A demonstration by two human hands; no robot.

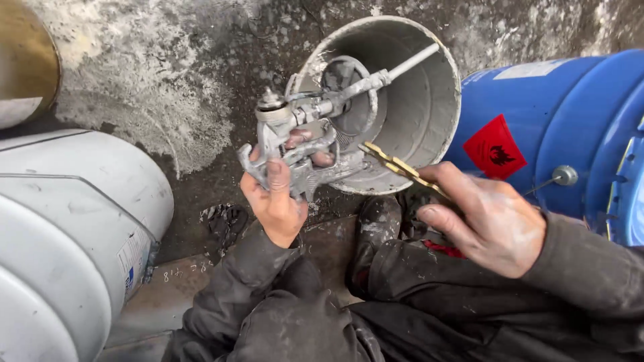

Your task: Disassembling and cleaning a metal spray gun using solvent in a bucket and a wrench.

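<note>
My left hand (276, 196) grips a paint-crusted grey spray gun (298, 131) by its handle, holding it up over the mouth of a grey metal bucket (429, 100). A thin metal rod (409, 64) sticks out from the gun into the bucket. My right hand (486, 218) holds a yellowish flat tool (401, 167), its tip pointing at the gun's body. Both sleeves are dark and stained with paint.
A blue drum (570, 127) with a red diamond hazard label lies at the right. A large grey drum (67, 234) lies at the left, and a brass-coloured container (23, 60) is in the top left corner. The floor (174, 87) is dark and spattered white.
</note>
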